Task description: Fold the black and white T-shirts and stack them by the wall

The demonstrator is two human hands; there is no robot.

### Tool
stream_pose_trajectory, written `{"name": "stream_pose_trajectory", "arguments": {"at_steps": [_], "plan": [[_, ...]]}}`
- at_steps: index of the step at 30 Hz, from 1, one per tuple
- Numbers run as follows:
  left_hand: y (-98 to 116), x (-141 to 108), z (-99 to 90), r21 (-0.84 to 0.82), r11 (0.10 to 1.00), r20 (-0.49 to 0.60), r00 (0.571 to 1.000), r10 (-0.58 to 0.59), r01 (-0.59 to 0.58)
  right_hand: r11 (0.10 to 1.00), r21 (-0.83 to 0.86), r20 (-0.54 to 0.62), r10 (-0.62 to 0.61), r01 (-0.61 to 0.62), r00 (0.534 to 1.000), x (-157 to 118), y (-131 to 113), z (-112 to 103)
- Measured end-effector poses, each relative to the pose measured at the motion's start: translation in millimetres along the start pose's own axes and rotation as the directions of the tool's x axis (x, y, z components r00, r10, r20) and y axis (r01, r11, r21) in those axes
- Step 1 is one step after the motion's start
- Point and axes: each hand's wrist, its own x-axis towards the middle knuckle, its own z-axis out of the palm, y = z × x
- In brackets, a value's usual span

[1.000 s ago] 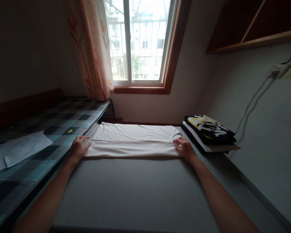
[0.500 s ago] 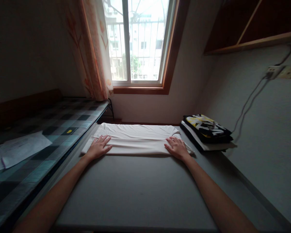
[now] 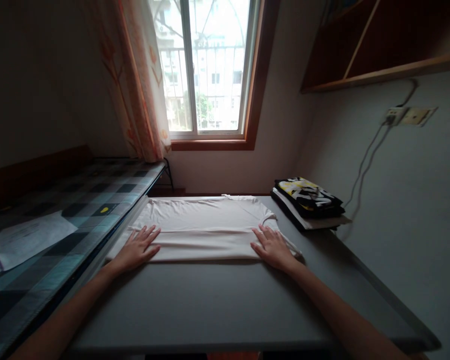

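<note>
A white shirt-like garment [image 3: 206,220] lies across the far part of the grey table [image 3: 206,305], with its near part folded over in a long strip. My left hand [image 3: 137,247] rests flat on the left end of that strip, fingers spread. On the right end lies my right hand [image 3: 273,247], palm down with its fingers apart. Neither hand grips the cloth. A small bunched bit of fabric sticks out beyond my right hand, near the garment's right edge.
Folded clothes [image 3: 307,200], dark with a yellow and white print on top, are stacked at the back right by the wall. To the left stands a bed with a checked mattress [image 3: 75,200] and papers [image 3: 30,240] on it. A cable [image 3: 363,165] hangs from a wall socket.
Both hands and the garment have come closer to me along the table, and more of the garment's far part shows. The view has also shifted slightly.
</note>
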Motion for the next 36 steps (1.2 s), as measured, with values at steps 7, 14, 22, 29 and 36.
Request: {"name": "stream_pose_trajectory", "arguments": {"at_steps": [7, 14, 22, 29, 36], "plan": [[-19.9, 13.7, -16.3, -0.124, 0.991, -0.079, 0.994, -0.069, 0.059, 0.999, 0.030, -0.090, 0.013, -0.010, 0.996, 12.0, -7.5, -35.5], [2.3, 57.9, 0.2, -0.083, 0.989, -0.306, 0.941, -0.144, 0.124, 0.977, 0.119, -0.014, 0.180, -0.177, 0.984, 128.7, -3.8, -54.0], [0.2, 55.2, 6.8, -0.136, 0.985, -0.318, 0.938, -0.141, 0.102, 0.954, 0.133, 0.082, 0.258, -0.267, 0.963, 211.5, 2.7, -18.1], [5.1, 55.8, 4.6, -0.136, 0.983, -0.321, 0.933, -0.164, 0.125, 0.913, 0.093, 0.140, 0.383, -0.397, 0.913, 234.5, 9.6, 9.1], [6.3, 55.6, 2.2, -0.156, 0.978, -0.302, 0.937, -0.178, 0.136, 0.930, 0.142, 0.106, 0.327, -0.340, 0.939, 249.8, 12.9, 15.9]]}}
